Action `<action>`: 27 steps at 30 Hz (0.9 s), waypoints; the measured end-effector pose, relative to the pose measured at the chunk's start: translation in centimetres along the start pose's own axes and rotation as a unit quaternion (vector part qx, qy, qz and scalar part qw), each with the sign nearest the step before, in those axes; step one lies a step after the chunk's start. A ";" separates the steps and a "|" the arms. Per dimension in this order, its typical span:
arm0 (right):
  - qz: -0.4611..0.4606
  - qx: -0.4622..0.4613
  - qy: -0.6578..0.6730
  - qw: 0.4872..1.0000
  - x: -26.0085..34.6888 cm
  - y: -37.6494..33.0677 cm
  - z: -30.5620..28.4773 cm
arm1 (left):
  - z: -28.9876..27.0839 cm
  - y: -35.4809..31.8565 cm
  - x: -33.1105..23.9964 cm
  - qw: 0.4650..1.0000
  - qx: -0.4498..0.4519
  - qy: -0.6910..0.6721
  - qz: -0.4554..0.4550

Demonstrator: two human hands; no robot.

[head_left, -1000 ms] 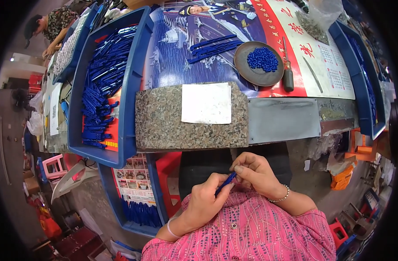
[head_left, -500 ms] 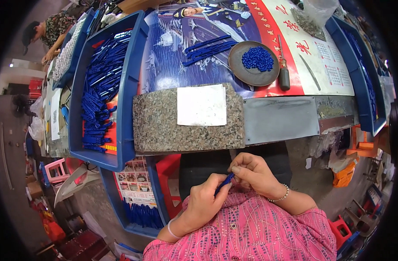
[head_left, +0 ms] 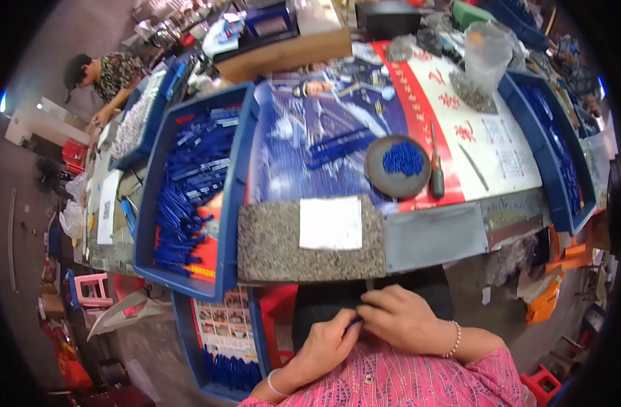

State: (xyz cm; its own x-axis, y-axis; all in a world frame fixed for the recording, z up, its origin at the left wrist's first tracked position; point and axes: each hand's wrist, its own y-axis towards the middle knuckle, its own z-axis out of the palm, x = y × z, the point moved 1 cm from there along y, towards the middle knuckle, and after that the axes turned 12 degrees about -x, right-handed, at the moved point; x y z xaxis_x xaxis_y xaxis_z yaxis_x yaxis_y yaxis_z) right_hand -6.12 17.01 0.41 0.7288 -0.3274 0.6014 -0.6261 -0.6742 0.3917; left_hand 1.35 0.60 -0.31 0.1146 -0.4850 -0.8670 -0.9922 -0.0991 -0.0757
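Observation:
Low in front of me, below the bench edge, my left hand [head_left: 329, 344] is closed round a slim blue piece [head_left: 354, 323]. Only a dark bit of it shows between thumb and forefinger. My right hand [head_left: 404, 317] meets it there, fingers curled over the piece's far end; its thumb and fingertips are mostly hidden. On the bench ahead, a round dark dish [head_left: 386, 182] holds a heap of tiny blue parts [head_left: 403, 159]. Several long blue pieces [head_left: 337, 147] lie on the poster left of the dish.
A blue bin [head_left: 241, 197] full of slim blue pieces stands left; another [head_left: 576, 220] stands right. A lower bin [head_left: 183, 332] sits beside my left arm. A granite slab [head_left: 273, 247] bears a white sheet [head_left: 331, 224]. A screwdriver [head_left: 437, 182] lies right of the dish. Another person [head_left: 117, 74] is far left.
The view has tilted up, so bench and hands appear lower. My hands are closer together, and the right fingers now curl over the blue piece, which shows less than before.

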 end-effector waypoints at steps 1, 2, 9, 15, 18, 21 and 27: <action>-0.069 0.006 -0.037 0.997 0.0 0.3 -0.4 | -0.4 0.1 0.0 0.998 0.023 -0.046 -0.030; -0.116 0.047 -0.075 0.989 0.5 0.7 -1.1 | -0.8 0.1 0.1 0.993 0.064 -0.061 -0.074; -0.233 0.126 -0.059 0.962 1.0 2.9 -2.7 | -2.6 1.3 0.2 0.950 0.199 -0.198 -0.138; -0.236 0.141 -0.140 0.951 -0.6 8.4 -7.4 | -5.8 3.7 -0.3 0.950 0.010 -0.290 -0.118; -0.167 0.021 -0.186 0.968 -5.5 12.8 -9.3 | -7.3 5.0 0.5 0.944 -0.204 -0.244 -0.089; -0.051 -0.047 -0.174 0.982 -9.1 18.9 -10.2 | -7.4 6.3 2.1 0.921 -0.294 -0.251 -0.051; -0.050 -0.058 -0.231 0.970 -18.2 30.6 -4.5 | -5.8 8.3 4.2 0.891 -0.411 -0.189 -0.017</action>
State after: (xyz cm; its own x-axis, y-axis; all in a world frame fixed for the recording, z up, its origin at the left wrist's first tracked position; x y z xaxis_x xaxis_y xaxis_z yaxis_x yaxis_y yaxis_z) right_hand -39.80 5.30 4.64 0.8177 -0.5429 0.1912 -0.5528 -0.6483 0.5235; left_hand -6.08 -7.28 -1.73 -0.0354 -0.1579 -0.9868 -0.5987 -0.7873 0.1475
